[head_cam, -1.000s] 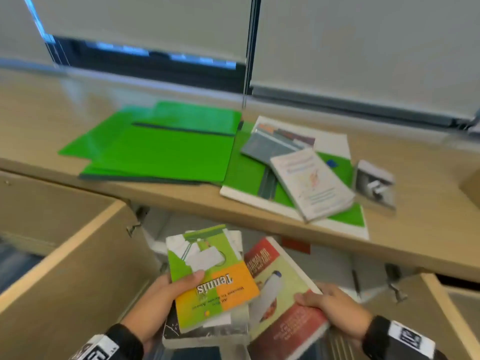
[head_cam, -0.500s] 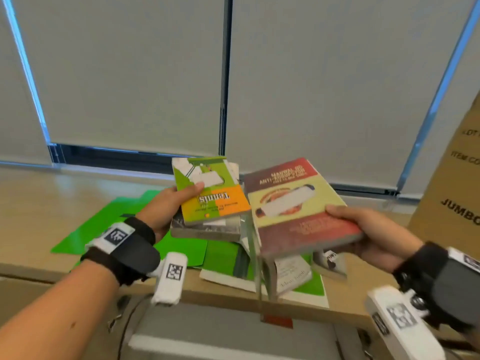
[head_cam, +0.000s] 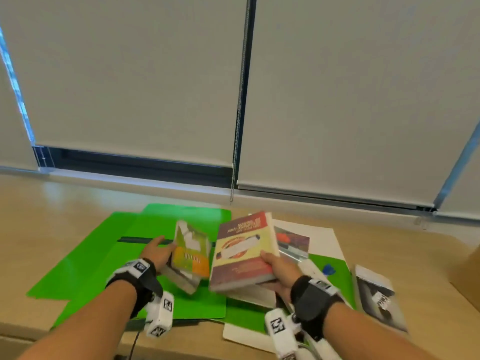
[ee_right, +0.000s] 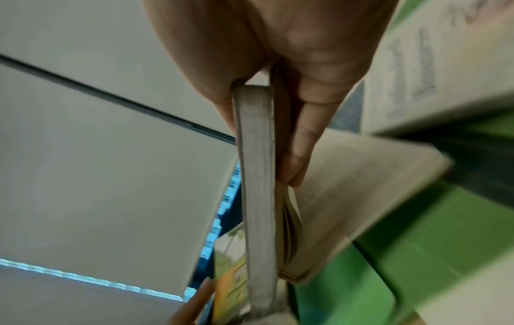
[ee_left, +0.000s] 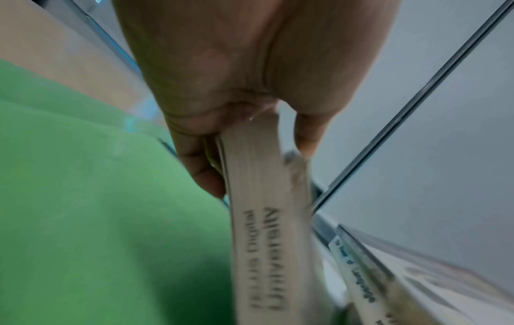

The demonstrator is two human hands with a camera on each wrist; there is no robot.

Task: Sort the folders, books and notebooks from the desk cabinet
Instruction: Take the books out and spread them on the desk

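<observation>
My left hand (head_cam: 157, 252) grips a small stack of books (head_cam: 191, 258) topped by a green and orange tennis book, tilted over the green folders (head_cam: 109, 250). In the left wrist view the left hand's fingers (ee_left: 203, 167) and thumb clamp the stack's page edge (ee_left: 267, 220). My right hand (head_cam: 279, 268) holds a red and cream book (head_cam: 242, 252) with a thinner open booklet under it, above the pile on the desk. In the right wrist view the thumb and fingers (ee_right: 303, 140) pinch that book's page edge (ee_right: 257, 176).
Green folders lie spread on the wooden desk (head_cam: 52, 211). A white binder (head_cam: 322, 240) with green sheets and a booklet lies right of them, a grey booklet (head_cam: 376, 294) further right. A cardboard box (head_cam: 467, 276) stands at the right edge. Window blinds (head_cam: 130, 74) rise behind.
Both hands lifted the books from the cabinet below up over the desk, then lowered them toward the folders. The left stack is now tilted on its side.
</observation>
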